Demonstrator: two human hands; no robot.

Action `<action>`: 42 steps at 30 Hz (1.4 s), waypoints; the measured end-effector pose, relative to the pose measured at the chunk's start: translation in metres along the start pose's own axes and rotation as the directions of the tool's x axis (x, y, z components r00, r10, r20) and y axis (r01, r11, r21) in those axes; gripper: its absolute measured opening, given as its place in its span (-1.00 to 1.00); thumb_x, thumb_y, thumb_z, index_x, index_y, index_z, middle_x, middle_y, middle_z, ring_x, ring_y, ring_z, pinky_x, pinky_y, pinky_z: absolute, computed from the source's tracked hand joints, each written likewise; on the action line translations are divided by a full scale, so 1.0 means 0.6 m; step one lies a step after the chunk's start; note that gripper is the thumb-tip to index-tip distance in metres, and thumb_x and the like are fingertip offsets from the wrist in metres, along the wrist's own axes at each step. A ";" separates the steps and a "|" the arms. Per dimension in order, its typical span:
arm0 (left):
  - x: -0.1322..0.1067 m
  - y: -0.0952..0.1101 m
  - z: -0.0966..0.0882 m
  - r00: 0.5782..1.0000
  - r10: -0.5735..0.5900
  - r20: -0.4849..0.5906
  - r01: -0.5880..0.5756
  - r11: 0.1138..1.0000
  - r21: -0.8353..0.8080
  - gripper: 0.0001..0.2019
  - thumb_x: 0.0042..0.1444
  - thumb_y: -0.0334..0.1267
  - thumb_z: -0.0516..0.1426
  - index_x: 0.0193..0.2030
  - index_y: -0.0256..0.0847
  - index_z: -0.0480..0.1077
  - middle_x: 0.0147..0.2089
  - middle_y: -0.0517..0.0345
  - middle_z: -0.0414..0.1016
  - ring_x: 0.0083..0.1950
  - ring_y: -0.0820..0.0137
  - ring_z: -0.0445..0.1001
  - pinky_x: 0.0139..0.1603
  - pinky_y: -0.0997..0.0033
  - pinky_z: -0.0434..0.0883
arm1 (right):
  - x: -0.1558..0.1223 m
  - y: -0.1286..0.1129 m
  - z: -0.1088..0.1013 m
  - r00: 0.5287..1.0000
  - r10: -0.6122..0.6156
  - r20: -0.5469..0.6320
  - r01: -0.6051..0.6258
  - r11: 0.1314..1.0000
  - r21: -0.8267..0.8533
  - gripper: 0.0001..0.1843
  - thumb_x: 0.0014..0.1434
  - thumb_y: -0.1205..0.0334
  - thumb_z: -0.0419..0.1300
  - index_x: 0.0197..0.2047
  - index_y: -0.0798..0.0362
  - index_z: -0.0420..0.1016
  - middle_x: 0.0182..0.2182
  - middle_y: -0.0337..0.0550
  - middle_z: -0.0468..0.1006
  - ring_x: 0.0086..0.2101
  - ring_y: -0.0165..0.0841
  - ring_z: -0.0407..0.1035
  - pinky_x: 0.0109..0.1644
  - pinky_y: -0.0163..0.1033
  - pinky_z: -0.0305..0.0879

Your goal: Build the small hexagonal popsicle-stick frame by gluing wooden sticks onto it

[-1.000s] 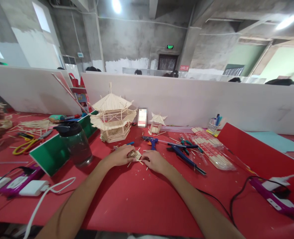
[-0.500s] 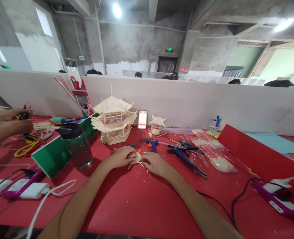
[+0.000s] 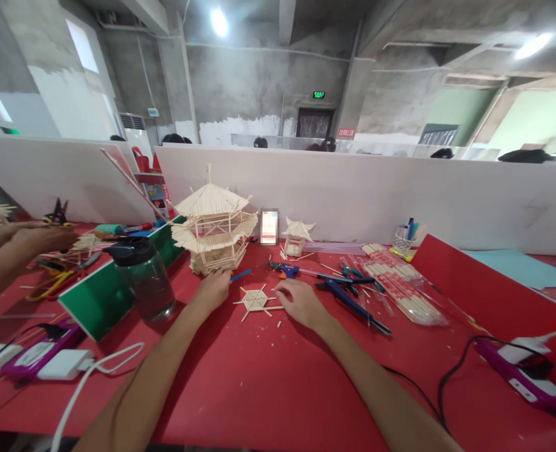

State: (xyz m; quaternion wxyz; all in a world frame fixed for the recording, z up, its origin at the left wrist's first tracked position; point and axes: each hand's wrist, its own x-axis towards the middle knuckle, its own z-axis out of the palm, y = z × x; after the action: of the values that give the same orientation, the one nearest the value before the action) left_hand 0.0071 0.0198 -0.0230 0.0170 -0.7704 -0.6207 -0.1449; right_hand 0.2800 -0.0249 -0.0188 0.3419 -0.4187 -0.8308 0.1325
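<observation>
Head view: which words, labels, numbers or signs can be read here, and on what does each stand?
No text is legible.
Green sign above the door: too small.
Red sign beside the door: white characters, too small.
Card before the white partition: blurred.
Red print on the stick packets: too small.

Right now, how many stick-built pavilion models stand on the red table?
2: the large pavilion just beyond the left hand, the small pavilion further back by the white partition. Others could be hidden.
</observation>
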 end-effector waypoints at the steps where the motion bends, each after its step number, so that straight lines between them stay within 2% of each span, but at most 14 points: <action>1: 0.000 0.002 -0.002 0.999 0.014 -0.041 -0.015 0.999 -0.029 -0.78 0.18 -0.40 0.01 -0.07 -0.20 0.39 -0.02 -0.15 0.47 -0.01 0.09 0.45 -0.04 0.17 0.36 | 0.001 0.001 0.002 1.000 0.018 -0.018 -0.017 0.999 0.049 -0.86 0.24 0.35 0.11 -0.25 0.07 0.51 -0.30 -0.13 0.58 -0.27 -0.33 0.43 -0.14 -0.26 0.25; 4: -0.008 0.020 -0.019 0.969 0.151 -0.197 -0.190 0.961 -0.200 -0.77 0.28 -0.36 -0.10 0.00 -0.24 0.27 0.02 -0.12 0.39 0.04 0.19 0.40 0.04 0.22 0.34 | 0.004 0.002 0.009 0.994 0.102 -0.051 -0.085 0.962 0.260 -0.85 0.23 0.26 0.13 -0.16 0.06 0.49 -0.36 -0.17 0.56 -0.36 -0.35 0.42 -0.23 -0.27 0.27; 5: -0.013 0.031 -0.026 0.955 0.215 -0.205 -0.265 0.930 -0.256 -0.78 0.33 -0.29 -0.13 0.02 -0.23 0.23 0.00 -0.08 0.39 0.01 0.23 0.40 0.03 0.24 0.34 | 0.005 0.000 0.012 0.991 0.126 -0.046 -0.103 0.932 0.348 -0.80 0.22 0.23 0.14 -0.10 0.06 0.47 -0.39 -0.19 0.55 -0.38 -0.35 0.41 -0.26 -0.27 0.28; 8: -0.032 0.072 -0.040 0.951 0.302 -0.061 -0.303 0.884 -0.356 -0.73 0.40 -0.11 -0.21 0.00 -0.16 0.18 -0.19 0.10 0.44 -0.20 0.29 0.44 -0.17 0.35 0.33 | 0.007 -0.009 0.018 0.987 0.158 0.002 -0.129 0.796 0.591 -0.62 0.17 0.11 0.20 0.04 0.06 0.40 -0.42 -0.24 0.51 -0.40 -0.36 0.40 -0.30 -0.28 0.31; 10: -0.044 0.099 -0.041 0.915 0.396 0.072 -0.356 0.880 -0.313 -0.73 0.40 -0.08 -0.21 -0.02 -0.13 0.20 -0.23 0.12 0.46 -0.22 0.27 0.47 -0.25 0.38 0.28 | 0.008 -0.017 0.019 0.987 0.162 0.021 -0.134 0.725 0.676 -0.57 0.14 0.05 0.24 0.04 0.05 0.43 -0.39 -0.21 0.52 -0.40 -0.36 0.40 -0.31 -0.28 0.32; 11: -0.048 0.110 -0.040 0.885 0.450 0.115 -0.406 0.870 -0.279 -0.74 0.40 -0.09 -0.19 -0.03 -0.12 0.21 -0.20 0.10 0.48 -0.22 0.26 0.48 -0.26 0.39 0.27 | 0.008 -0.020 0.019 0.986 0.164 0.015 -0.129 0.713 0.689 -0.58 0.13 0.03 0.25 0.01 0.05 0.47 -0.37 -0.19 0.53 -0.40 -0.36 0.40 -0.31 -0.28 0.32; 14: -0.054 0.126 -0.036 0.867 0.483 0.125 -0.449 0.865 -0.224 -0.76 0.39 -0.13 -0.17 -0.01 -0.13 0.22 -0.21 0.06 0.50 -0.23 0.24 0.48 -0.28 0.39 0.23 | 0.007 -0.024 0.019 0.987 0.162 -0.010 -0.111 0.720 0.685 -0.56 0.13 -0.02 0.25 -0.03 0.09 0.55 -0.38 -0.15 0.54 -0.45 -0.38 0.35 -0.37 -0.28 0.30; 19: -0.053 0.122 -0.038 0.872 0.472 0.127 -0.439 0.871 -0.221 -0.72 0.40 -0.08 -0.19 -0.04 -0.13 0.24 -0.22 0.06 0.49 -0.25 0.24 0.46 -0.28 0.38 0.21 | 0.007 -0.022 0.022 0.980 0.199 0.021 -0.152 0.675 0.722 -0.51 0.13 -0.04 0.24 0.00 0.14 0.57 -0.53 -0.22 0.48 -0.56 -0.44 0.24 -0.45 -0.30 0.23; 26: -0.047 0.117 -0.053 0.853 0.489 0.180 -0.391 0.829 -0.399 -0.71 0.37 -0.01 -0.12 -0.10 -0.11 0.28 -0.20 0.14 0.46 -0.25 0.33 0.42 -0.25 0.43 0.23 | 0.004 -0.027 0.019 0.983 0.180 0.036 -0.155 0.710 0.687 -0.51 0.11 0.01 0.26 0.04 0.12 0.56 -0.52 -0.25 0.48 -0.55 -0.47 0.23 -0.47 -0.34 0.19; 30: -0.046 0.104 -0.059 0.901 0.398 0.173 -0.298 0.857 -0.421 -0.64 0.33 0.11 -0.10 -0.01 -0.10 0.26 -0.29 0.20 0.46 -0.31 0.34 0.41 -0.30 0.45 0.22 | 0.006 -0.026 0.013 0.971 0.233 0.051 -0.192 0.636 0.747 -0.56 0.12 -0.03 0.23 -0.08 0.12 0.59 -0.61 -0.29 0.42 -0.61 -0.47 0.23 -0.52 -0.35 0.19; 33: -0.045 0.091 -0.055 0.936 0.288 0.204 -0.222 0.929 -0.295 -0.65 0.29 0.12 -0.07 -0.09 -0.11 0.27 -0.37 0.21 0.46 -0.36 0.32 0.41 -0.36 0.44 0.17 | 0.011 -0.015 0.006 0.941 0.338 -0.013 -0.200 0.588 0.784 -0.62 0.05 -0.08 0.29 -0.27 0.10 0.56 -0.61 -0.27 0.44 -0.62 -0.44 0.25 -0.54 -0.33 0.19; 35: -0.044 0.086 -0.052 0.941 0.262 0.214 -0.217 0.952 -0.214 -0.69 0.28 0.06 -0.03 -0.18 -0.12 0.31 -0.32 0.15 0.49 -0.30 0.29 0.44 -0.35 0.43 0.16 | 0.014 -0.003 0.002 0.924 0.378 -0.062 -0.198 0.610 0.768 -0.64 0.00 -0.08 0.34 -0.38 0.06 0.49 -0.64 -0.31 0.39 -0.64 -0.46 0.20 -0.56 -0.33 0.14; 38: -0.043 0.089 -0.049 0.932 0.266 0.246 -0.222 0.956 -0.194 -0.72 0.25 0.02 0.00 -0.25 -0.14 0.34 -0.26 0.09 0.52 -0.26 0.26 0.47 -0.35 0.41 0.17 | 0.013 0.012 0.005 0.935 0.343 -0.086 -0.191 0.693 0.695 -0.61 0.03 -0.11 0.30 -0.49 0.03 0.37 -0.69 -0.38 0.27 -0.65 -0.47 0.14 -0.56 -0.34 0.11; 42: -0.043 0.097 -0.045 0.919 0.281 0.277 -0.217 0.946 -0.240 -0.71 0.20 0.04 0.06 -0.22 -0.15 0.35 -0.26 0.09 0.53 -0.26 0.27 0.48 -0.35 0.42 0.18 | 0.006 0.017 0.015 0.982 0.179 0.056 -0.175 0.763 0.622 -0.62 0.15 -0.12 0.19 -0.42 0.04 0.46 -0.52 -0.26 0.47 -0.47 -0.38 0.38 -0.36 -0.30 0.30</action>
State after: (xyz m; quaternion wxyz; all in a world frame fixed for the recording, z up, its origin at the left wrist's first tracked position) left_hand 0.0527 -0.0234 0.0058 -0.1406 -0.8539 -0.4941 -0.0829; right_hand 0.2784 -0.0153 -0.0289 0.4498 -0.3584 -0.6957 0.4304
